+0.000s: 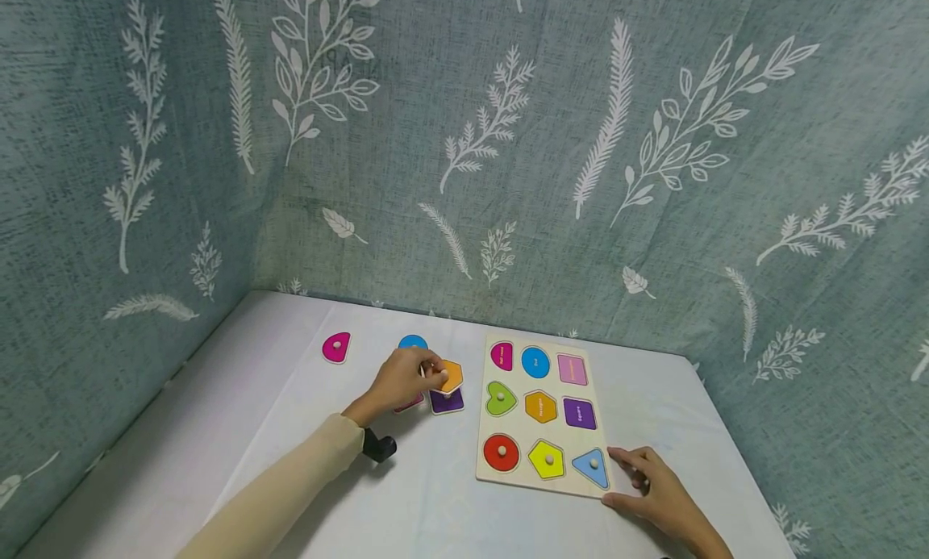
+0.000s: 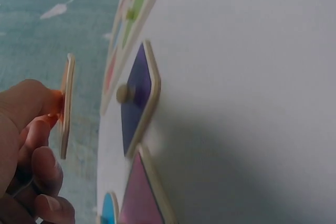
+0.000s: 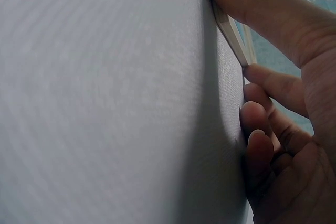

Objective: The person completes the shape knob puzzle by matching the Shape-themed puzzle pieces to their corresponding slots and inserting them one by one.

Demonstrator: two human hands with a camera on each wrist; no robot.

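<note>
My left hand (image 1: pixel 402 379) pinches the orange hexagon puzzle piece (image 1: pixel 453 375) by its small knob. In the left wrist view that piece (image 2: pixel 67 108) is seen edge-on, raised off the table. Below it lie a purple square piece (image 1: pixel 446 404) with a wooden knob and a pink piece (image 2: pixel 140 192) partly hidden by the hand in the head view. My right hand (image 1: pixel 660 494) holds the lower right corner of the wooden puzzle board (image 1: pixel 537 488), thumb and index finger (image 3: pixel 275 83) on its edges. The board's orange hexagon slot (image 1: pixel 541 407) shows a printed label.
A magenta half-round piece (image 1: pixel 336 348) lies at the far left, and a blue piece (image 1: pixel 412 341) sits behind my left hand. Green heart (image 1: pixel 501 398), red circle (image 1: pixel 501 452), yellow pentagon (image 1: pixel 547 460) and blue triangle (image 1: pixel 592 469) are seated in the board. Patterned cloth (image 1: pixel 464 220) walls the white table.
</note>
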